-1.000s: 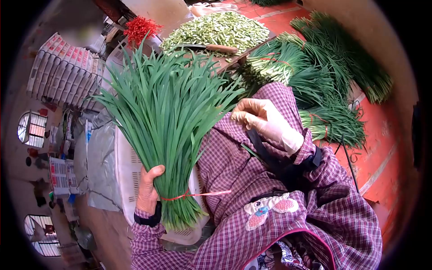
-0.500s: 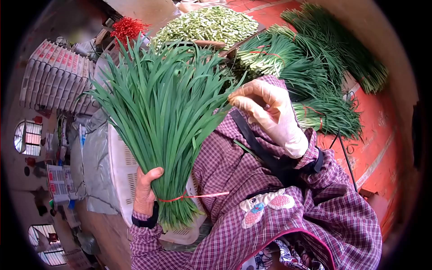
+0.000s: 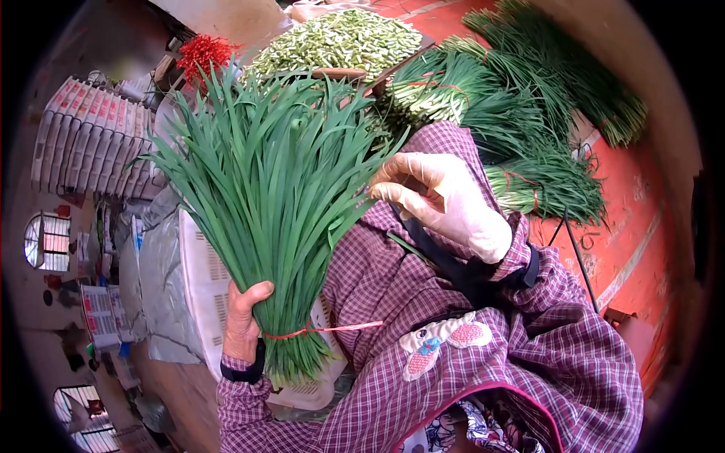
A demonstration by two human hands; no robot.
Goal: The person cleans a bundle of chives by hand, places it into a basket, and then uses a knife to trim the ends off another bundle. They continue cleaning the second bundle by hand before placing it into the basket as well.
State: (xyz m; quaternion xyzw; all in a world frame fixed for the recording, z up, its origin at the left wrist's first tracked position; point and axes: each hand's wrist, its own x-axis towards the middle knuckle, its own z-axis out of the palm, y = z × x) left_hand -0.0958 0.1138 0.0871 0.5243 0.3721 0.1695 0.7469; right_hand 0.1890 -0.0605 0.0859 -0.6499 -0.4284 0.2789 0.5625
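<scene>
A large bunch of long green leaves (image 3: 264,196) stands fanned out at the left centre, bound near its base by a red tie (image 3: 306,330) with a loose end pointing right. My bare left hand (image 3: 245,317) is wrapped round the lower part, thumb across the leaves just above the tie. At the bunch's right edge, my gloved right hand (image 3: 445,200) has thumb and forefinger pinched at the leaf tips. Whatever lies between those fingertips is too small to make out.
A white plastic crate (image 3: 198,279) is behind the bunch. Tied green bundles (image 3: 498,113) lie on the red floor (image 3: 634,219) at upper right. Cut green pieces (image 3: 340,41) are heaped at the top, near red ties (image 3: 204,57). Stacked crates (image 3: 91,140) stand at left.
My right hand has shifted slightly left and down along the edge of the leaves. My left hand keeps its grip on the bunch.
</scene>
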